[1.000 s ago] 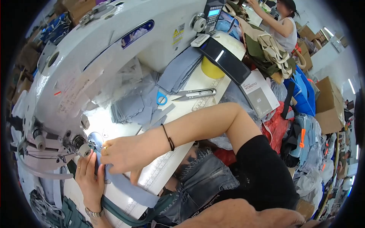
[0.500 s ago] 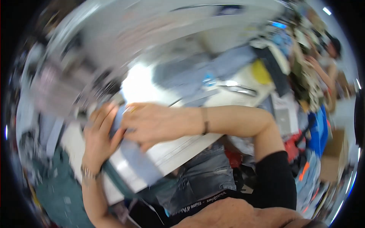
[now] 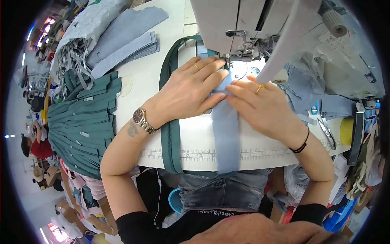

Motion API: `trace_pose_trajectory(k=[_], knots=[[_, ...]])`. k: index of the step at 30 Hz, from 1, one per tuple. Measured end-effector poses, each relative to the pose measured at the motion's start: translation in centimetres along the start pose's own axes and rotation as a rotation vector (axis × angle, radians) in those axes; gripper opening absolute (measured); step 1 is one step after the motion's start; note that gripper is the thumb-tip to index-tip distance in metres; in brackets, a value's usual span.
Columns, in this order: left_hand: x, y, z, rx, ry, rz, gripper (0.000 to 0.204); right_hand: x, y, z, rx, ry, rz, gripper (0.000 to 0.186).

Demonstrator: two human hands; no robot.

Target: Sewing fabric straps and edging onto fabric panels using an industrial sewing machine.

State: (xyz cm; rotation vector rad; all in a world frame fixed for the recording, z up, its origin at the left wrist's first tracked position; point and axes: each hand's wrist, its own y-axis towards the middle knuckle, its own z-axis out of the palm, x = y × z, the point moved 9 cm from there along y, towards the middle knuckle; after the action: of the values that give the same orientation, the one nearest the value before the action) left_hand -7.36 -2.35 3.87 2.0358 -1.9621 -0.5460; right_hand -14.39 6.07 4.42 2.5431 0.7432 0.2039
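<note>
I am pressing the left hand and right hand flat, fingers extended, gripping nothing, on the blue strip under the sewing machine needle. Sewing is seemingly just starting: most of the strip is trailing off the near table edge.

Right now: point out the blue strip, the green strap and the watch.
blue strip [image 3: 226, 134]: head view, middle of its length, below the fingers.
green strap [image 3: 170, 142]: head view, the straight run beside the left wrist.
watch [image 3: 139, 116]: head view, the dial on the left wrist.
</note>
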Motion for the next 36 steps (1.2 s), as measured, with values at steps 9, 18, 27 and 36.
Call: trace_pose_trajectory(k=[9,18,27,36], knots=[[0.8,0.2,1.1,0.038,-0.044,-0.083,0.043,-1.3,-0.3,0.2,-0.048,-0.061,0.020,0.020],[-0.1,0.3,-0.6,-0.091,-0.030,0.026,0.029,3.1,-0.8,0.1,0.037,-0.077,-0.125,0.033],[0.2,0.2,-0.4,-0.040,-0.049,0.009,0.036,3.6,-0.2,-0.3,-0.026,-0.137,-0.174,0.032],[0.1,0.4,-0.3,-0.031,-0.044,0.003,0.036,3.1,-0.4,-0.1,0.018,-0.141,-0.164,0.031]])
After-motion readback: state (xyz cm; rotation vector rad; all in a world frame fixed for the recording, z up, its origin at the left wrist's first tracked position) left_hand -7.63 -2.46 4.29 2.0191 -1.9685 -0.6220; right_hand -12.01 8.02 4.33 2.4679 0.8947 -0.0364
